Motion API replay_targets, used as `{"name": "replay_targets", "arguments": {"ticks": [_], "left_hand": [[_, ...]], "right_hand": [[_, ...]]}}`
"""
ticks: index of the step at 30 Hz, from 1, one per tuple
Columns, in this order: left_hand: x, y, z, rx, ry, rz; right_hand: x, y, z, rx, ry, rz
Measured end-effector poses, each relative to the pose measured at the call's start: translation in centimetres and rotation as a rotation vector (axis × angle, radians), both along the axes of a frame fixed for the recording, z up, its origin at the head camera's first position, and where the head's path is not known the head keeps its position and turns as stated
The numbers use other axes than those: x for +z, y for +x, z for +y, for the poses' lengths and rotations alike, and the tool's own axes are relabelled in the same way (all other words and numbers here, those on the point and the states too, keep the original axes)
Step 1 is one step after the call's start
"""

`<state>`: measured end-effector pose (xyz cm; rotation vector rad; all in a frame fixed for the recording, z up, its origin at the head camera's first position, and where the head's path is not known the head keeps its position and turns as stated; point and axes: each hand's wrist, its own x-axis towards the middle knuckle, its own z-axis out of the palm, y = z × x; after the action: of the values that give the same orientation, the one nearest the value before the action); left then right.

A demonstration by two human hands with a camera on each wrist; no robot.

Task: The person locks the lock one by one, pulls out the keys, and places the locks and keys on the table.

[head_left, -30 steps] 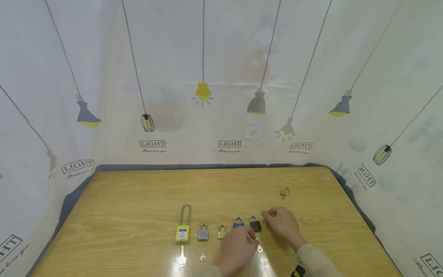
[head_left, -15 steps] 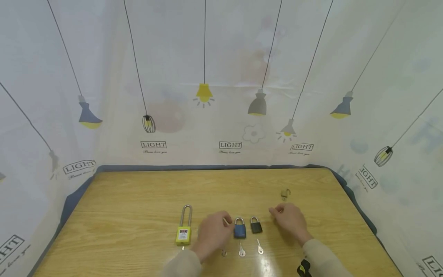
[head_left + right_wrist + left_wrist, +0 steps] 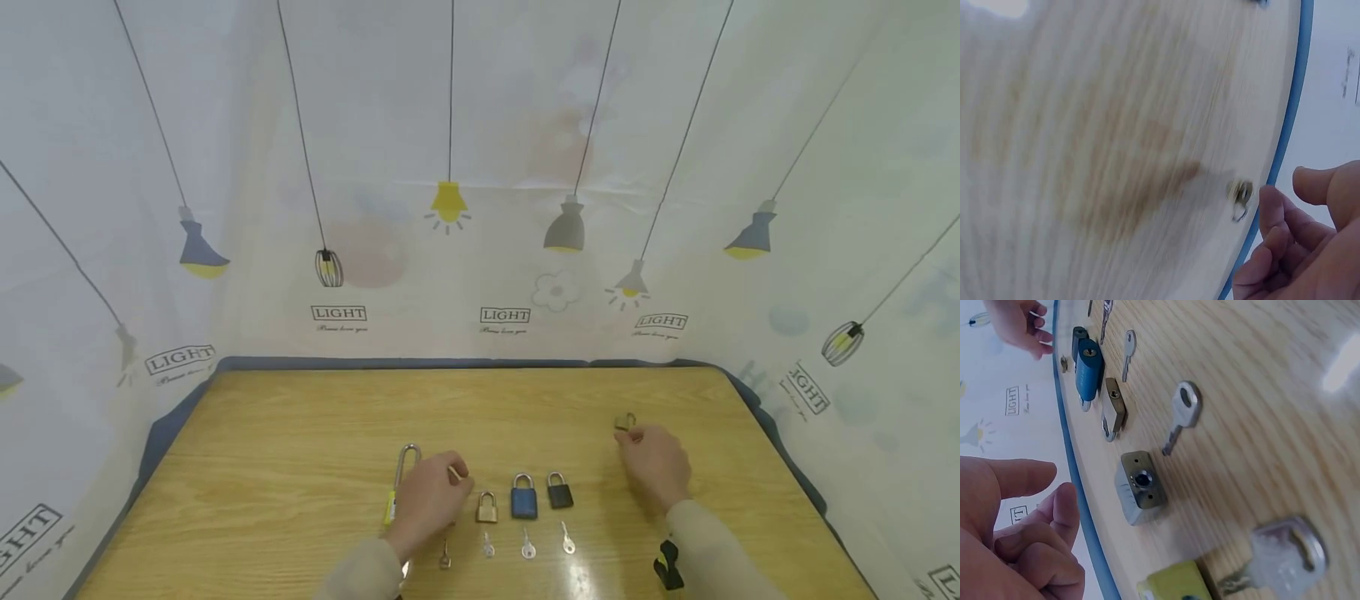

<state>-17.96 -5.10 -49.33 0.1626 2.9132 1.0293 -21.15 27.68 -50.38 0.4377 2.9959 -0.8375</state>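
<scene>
My left hand point(image 3: 433, 498) is over the left end of a row of padlocks, thumb and index finger apart, nothing between them. In the head view it hides the silver padlock point(image 3: 1140, 487) and part of the yellow long-shackle padlock point(image 3: 390, 507). To its right stand a brass padlock point(image 3: 487, 508), a blue padlock point(image 3: 524, 502) and a black padlock point(image 3: 559, 496). Toward the back right, my right hand point(image 3: 657, 462) is beside a small brass padlock point(image 3: 1241, 192) with its shackle swung out. Its thumb and forefinger are parted.
Below the padlocks lies a row of keys, among them a key for the silver padlock's column point(image 3: 1185, 409), a large key point(image 3: 1288, 556) and one below the blue padlock point(image 3: 528, 546). The wooden table point(image 3: 300, 433) ends at a printed cloth wall point(image 3: 420, 275).
My left hand has moved left along the row, uncovering the brass and blue padlocks and covering the silver one. My right hand has moved right and away from me, up to the small brass padlock.
</scene>
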Motion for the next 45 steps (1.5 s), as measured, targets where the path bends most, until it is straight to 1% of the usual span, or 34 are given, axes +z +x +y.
{"name": "replay_targets", "arguments": {"ticks": [2,6,10,13,16,18,23,29,31,35,39,45], "left_hand": [[-0.1,0.0,-0.4,-0.003,0.009,-0.007],[-0.4,0.0,-1.0,0.015,0.001,-0.037],[-0.6,-0.1,-1.7,0.031,0.002,-0.044],[-0.6,-0.1,-2.0,0.023,0.016,-0.046],[-0.5,0.0,-2.1,0.006,0.031,-0.049],[-0.4,0.0,-2.0,-0.002,0.033,-0.049],[-0.3,0.0,-1.8,-0.006,0.028,-0.045],[-0.7,-0.2,-1.9,-0.005,0.032,-0.048],[-0.7,-0.1,-1.9,-0.005,0.037,-0.052],[-0.5,0.3,-1.9,-0.024,0.061,-0.053],[-0.3,0.5,-1.9,-0.041,0.083,-0.06],[-0.7,0.3,-1.8,-0.028,0.066,-0.059]], "right_hand": [[-0.1,-0.4,0.5,-0.011,0.015,-0.001],[0.0,-1.3,1.3,-0.011,0.053,-0.01],[0.2,-2.2,1.0,-0.031,0.084,-0.021],[0.3,-2.8,0.8,-0.067,0.097,-0.036],[0.1,-3.3,1.0,-0.084,0.087,-0.06],[-0.1,-3.5,1.2,-0.094,0.083,-0.071],[-0.5,-3.7,1.4,-0.084,0.067,-0.071],[-0.8,-3.9,1.3,-0.067,0.055,-0.073],[-1.1,-4.1,1.3,-0.076,0.049,-0.088],[-1.6,-4.5,1.8,-0.103,0.064,-0.105],[-1.9,-4.7,2.2,-0.12,0.084,-0.095],[-1.7,-4.8,2.2,-0.078,0.081,-0.094]]}}
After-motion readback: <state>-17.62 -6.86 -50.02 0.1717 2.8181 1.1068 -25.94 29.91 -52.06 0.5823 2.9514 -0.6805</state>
